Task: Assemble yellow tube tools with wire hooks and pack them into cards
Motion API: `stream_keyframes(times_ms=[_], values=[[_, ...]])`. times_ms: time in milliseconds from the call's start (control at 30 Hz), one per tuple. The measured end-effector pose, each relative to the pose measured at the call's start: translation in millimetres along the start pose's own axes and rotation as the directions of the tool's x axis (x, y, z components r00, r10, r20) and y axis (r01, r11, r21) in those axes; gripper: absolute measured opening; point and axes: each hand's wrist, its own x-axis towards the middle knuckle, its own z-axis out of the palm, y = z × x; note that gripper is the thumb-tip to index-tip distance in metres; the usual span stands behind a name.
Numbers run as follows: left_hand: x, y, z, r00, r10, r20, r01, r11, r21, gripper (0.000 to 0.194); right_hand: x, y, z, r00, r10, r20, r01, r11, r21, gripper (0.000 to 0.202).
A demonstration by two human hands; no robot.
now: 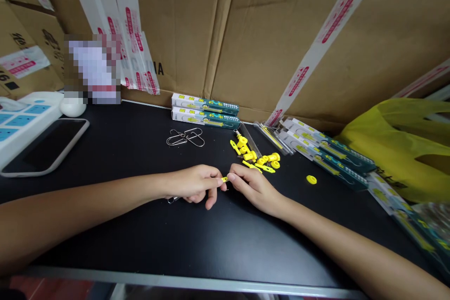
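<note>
Your left grip pinches a small yellow bit over the counter. Your right grip is pinched narrow at the bit's 3 o'clock end; what it holds is hidden. From there, yellow parts lie toward 1 o'clock, wire hooks toward 10, a ring toward 3.

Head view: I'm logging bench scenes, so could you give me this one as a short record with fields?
Left hand: pinches a small yellow piece
Right hand: fingertips at the piece's right end; grip unclear
Yellow parts: loose, just beyond the right hand
Bent wires: beyond the left hand
Boxes: two at the back, others at right
Phone: far left, beside the power strip
</note>
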Motion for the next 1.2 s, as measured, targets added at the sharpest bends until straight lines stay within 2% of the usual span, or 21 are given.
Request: stream_keyframes(times_ms=[233,533,633,767,867,1033,1200], values=[[-2.2,2.0,7.2,0.998,0.020,-0.066,-0.018,0.999,0.034,0.033,0.8,-1.5,0.6,1.000,0.008,-0.010,-0.007,0.999,0.035,0.035],[-7.3,5.5,18.4,0.983,0.073,-0.171,-0.056,0.993,0.104,0.024,0.0,-4.1,2.8,0.998,0.028,-0.056,-0.023,0.996,0.091,0.037],[-7.8,5.1,17.4,0.987,0.051,-0.154,-0.041,0.997,0.068,0.025,-0.2,-3.6,1.7,0.999,0.039,-0.032,-0.034,0.991,0.130,0.037],[-7.5,4.5,12.1,0.997,-0.020,-0.077,0.016,0.999,-0.049,0.028,0.3,-1.4,-0.3,0.998,0.063,0.017,-0.065,0.982,0.175,0.038],[-7.0,4.9,8.1,0.999,-0.030,-0.032,0.028,0.997,-0.072,0.031,0.9,0.1,-0.5,0.997,0.069,0.038,-0.075,0.978,0.196,0.039],[-5.6,6.1,6.7,0.999,-0.024,-0.034,0.022,0.997,-0.068,0.028,0.7,0.7,-1.9,0.995,0.078,0.054,-0.089,0.968,0.236,0.040],[-5.1,5.7,3.9,1.000,-0.025,-0.018,0.023,0.995,-0.093,0.026,0.9,-0.1,-9.6,0.986,0.065,0.156,-0.100,0.967,0.234,0.037]])
